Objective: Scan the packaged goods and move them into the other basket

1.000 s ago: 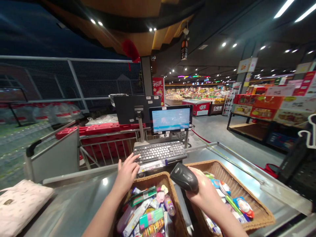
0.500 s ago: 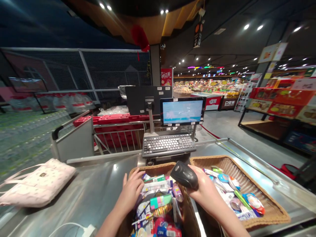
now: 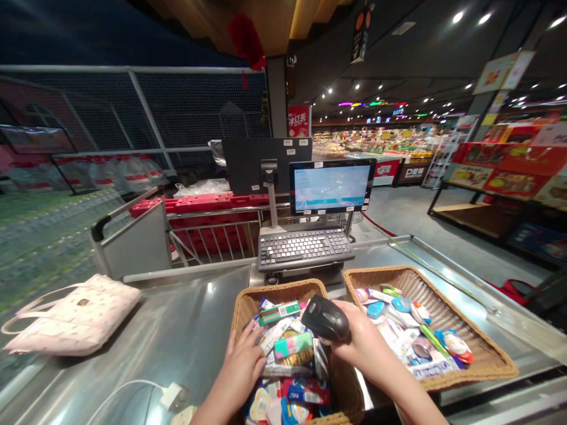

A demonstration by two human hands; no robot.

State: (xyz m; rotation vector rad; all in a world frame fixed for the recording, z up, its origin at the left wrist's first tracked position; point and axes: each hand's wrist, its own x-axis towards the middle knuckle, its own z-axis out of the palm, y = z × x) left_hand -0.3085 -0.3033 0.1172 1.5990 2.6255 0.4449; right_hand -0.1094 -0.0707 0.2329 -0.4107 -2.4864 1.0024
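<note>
My right hand [image 3: 361, 337] is wrapped round a black handheld barcode scanner [image 3: 325, 319], its head above the right side of the left wicker basket [image 3: 280, 288]. In that basket lies a jumble of small packaged goods, among them a green box [image 3: 280, 313] and a teal-and-pink pack [image 3: 293, 346]. My left hand [image 3: 245, 355] reaches over the basket's left side, fingers stretched out and apart on the goods; I see nothing gripped in it. To the right, a second wicker basket [image 3: 443, 304] holds more small packs, including a blue-and-red one [image 3: 455, 345].
Behind the baskets stand a keyboard [image 3: 305, 247] and a lit screen [image 3: 332, 188]. A pale pink handbag [image 3: 77, 316] lies on the metal counter [image 3: 186, 319] at the left. Nearer me is a white plug [image 3: 173, 396] with its cable.
The view has tilted down a little. My left hand has moved from the basket's back left corner down onto the goods. The scanner stays in my right hand over the basket.
</note>
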